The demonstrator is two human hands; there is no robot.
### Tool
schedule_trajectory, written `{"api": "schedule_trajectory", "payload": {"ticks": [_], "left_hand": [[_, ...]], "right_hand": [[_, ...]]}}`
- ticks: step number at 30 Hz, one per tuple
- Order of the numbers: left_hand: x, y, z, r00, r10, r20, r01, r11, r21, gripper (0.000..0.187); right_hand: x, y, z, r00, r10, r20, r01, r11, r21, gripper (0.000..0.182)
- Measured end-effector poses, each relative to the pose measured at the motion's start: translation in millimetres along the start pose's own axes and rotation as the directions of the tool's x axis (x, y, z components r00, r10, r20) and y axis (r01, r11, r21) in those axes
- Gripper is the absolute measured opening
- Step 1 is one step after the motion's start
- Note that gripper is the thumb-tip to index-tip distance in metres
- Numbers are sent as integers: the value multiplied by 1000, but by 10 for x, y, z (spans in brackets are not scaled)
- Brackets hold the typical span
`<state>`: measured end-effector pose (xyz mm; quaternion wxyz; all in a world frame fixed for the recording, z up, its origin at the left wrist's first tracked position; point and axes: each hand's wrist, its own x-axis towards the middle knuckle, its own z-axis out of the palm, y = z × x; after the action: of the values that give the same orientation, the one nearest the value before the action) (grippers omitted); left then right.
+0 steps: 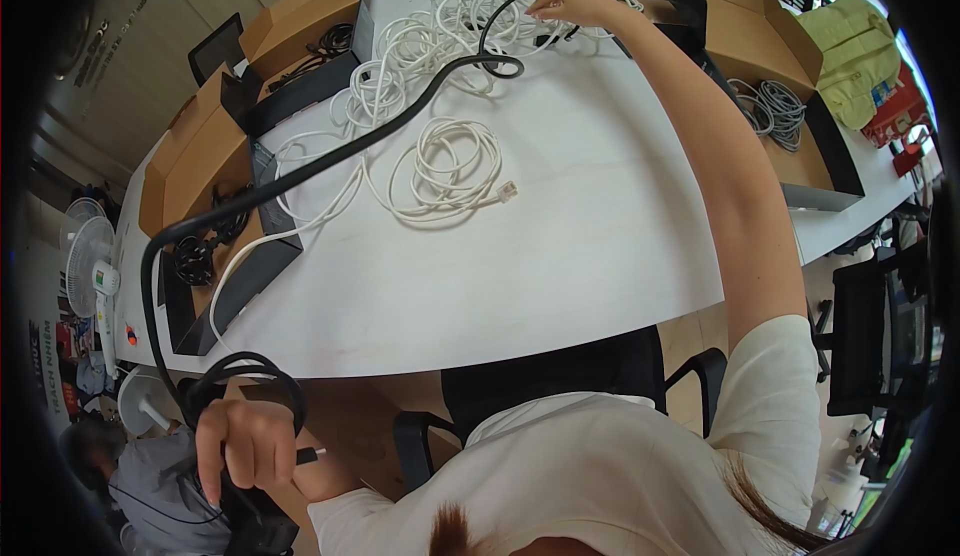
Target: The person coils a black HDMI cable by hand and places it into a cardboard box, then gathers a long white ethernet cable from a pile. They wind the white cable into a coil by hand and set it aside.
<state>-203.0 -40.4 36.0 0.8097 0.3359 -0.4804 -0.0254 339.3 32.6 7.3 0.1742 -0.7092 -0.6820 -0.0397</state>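
Note:
My left hand (245, 443) is low at the left, closed around a looped black cable (330, 160); a short connector end pokes out beside the fingers. From there the cable rises, crosses above the table and curls in a small loop near the far side. Its thin far stretch reaches my right hand (572, 4), whose fingers are pinched on it at the table's far edge. Around and behind that hand spreads a tangled heap of white cables (440, 26). Nearer me lies a loosely coiled white network cable (450, 171) with a clear plug.
Open cardboard boxes with black cables stand along the left, one box (215, 156) nearest. At the right, another box (800, 161) holds a grey cable coil (775, 114). A black chair (560, 366) is against the near table edge. A person (170, 486) sits at lower left.

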Motion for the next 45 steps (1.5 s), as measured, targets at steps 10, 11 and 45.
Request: {"api": "schedule_trajectory", "payload": {"ticks": [10, 11, 45], "left_hand": [[-121, 45, -125, 690, 680, -248, -689, 722, 62, 19], [-88, 29, -175, 651, 711, -267, -725, 687, 60, 21], [276, -417, -960, 448, 503, -739, -612, 775, 156, 27]], "right_hand": [[-299, -157, -374, 920, 87, -381, 163, 800, 577, 25], [-381, -146, -474, 919, 299, -255, -64, 754, 654, 22], [-1222, -515, 186, 968, -238, 73, 209, 936, 284, 30]]}}
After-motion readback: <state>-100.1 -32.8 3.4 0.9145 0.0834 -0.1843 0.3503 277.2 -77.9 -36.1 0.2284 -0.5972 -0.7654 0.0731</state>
